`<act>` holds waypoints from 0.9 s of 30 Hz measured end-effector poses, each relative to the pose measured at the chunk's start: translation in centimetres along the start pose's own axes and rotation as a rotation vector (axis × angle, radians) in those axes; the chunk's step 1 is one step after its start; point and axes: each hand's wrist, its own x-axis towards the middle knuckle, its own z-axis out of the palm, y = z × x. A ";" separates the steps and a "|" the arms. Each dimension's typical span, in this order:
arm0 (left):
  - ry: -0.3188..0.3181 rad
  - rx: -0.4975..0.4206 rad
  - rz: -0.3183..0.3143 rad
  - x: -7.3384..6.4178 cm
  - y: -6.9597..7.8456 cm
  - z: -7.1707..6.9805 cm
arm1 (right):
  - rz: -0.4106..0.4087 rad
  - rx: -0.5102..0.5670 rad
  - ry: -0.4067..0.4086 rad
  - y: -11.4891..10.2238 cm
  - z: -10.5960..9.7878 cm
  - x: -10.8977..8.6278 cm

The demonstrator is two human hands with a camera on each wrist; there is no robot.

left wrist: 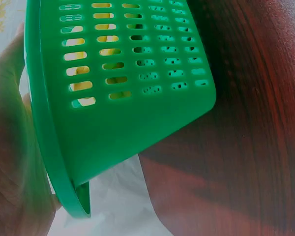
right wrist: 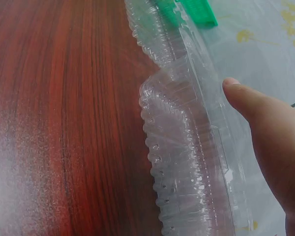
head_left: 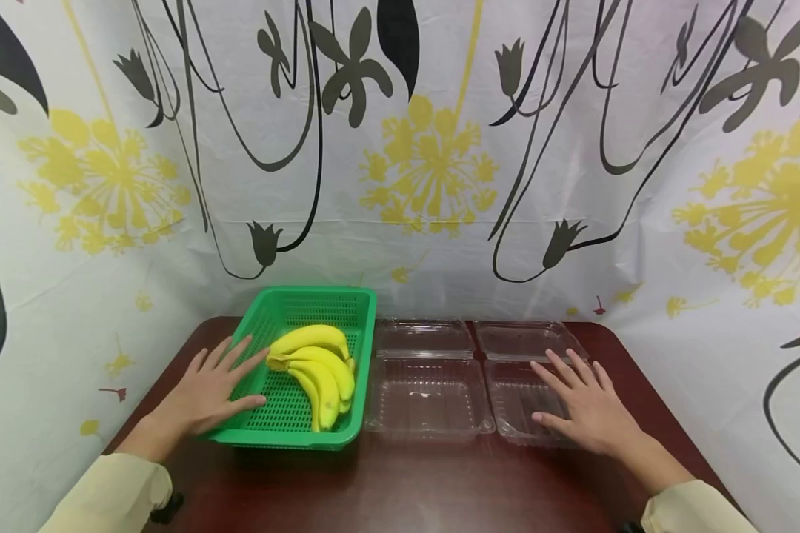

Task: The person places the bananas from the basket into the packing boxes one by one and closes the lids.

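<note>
My left hand is spread with straight fingers over the left rim of a green plastic basket; whether it touches the rim I cannot tell. Inside the basket lie several yellow bananas, some joined at the stem. The left wrist view shows the slotted basket wall with the hand beside it. My right hand, fingers fanned out, hovers at the right clear plastic container, which has its lid folded back. In the right wrist view the thumb is apart from that container.
Another clear container, lid open, sits between the basket and the right container. All stand on a dark red wooden table. A patterned white cloth rises behind and at both sides.
</note>
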 end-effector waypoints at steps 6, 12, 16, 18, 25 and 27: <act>0.021 -0.008 0.015 0.3 0.3 0.1 | -0.017 0.008 0.040 -0.2 0.1 0.1; 0.010 -0.040 0.011 0.6 0.7 0.2 | -0.012 0.042 0.054 -0.7 0.2 0.6; 0.007 -0.061 -0.004 0.5 0.8 0.3 | -0.024 0.072 0.077 -1.3 0.3 1.3; 0.014 -0.071 -0.006 0.5 0.8 0.4 | -0.026 0.094 0.091 -1.7 0.3 1.6; 0.054 -0.105 0.010 0.7 1.4 1.1 | 0.063 0.248 0.122 -3.8 0.4 2.7; 0.061 -0.116 0.011 0.9 1.6 1.3 | 0.097 0.303 0.138 -4.4 0.4 3.0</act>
